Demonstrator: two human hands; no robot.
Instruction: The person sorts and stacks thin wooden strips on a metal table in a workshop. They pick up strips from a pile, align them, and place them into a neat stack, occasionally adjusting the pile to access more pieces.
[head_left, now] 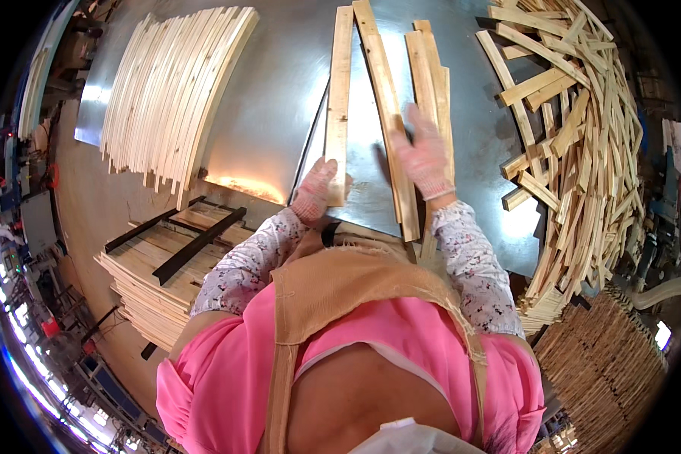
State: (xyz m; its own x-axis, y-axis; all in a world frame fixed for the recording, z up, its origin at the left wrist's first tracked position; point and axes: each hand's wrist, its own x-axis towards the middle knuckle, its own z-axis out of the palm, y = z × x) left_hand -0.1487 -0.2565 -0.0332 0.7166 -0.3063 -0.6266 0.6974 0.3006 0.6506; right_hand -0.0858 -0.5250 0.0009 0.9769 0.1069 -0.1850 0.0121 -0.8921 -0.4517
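My gloved left hand is closed around the near end of a pale wooden slat, which points away from me over the metal table. To its right, my gloved right hand has its fingers stretched out and the thumb apart, slightly blurred. It is between a slanting pair of slats and a small group of slats on its far side. Whether its palm touches the wood is hidden.
A neat row of slats covers the table's left part. A large jumbled heap of slats lies along the right. Below left, stacked boards carry dark bars. More stacked wood stands at lower right. The metal tabletop reflects light.
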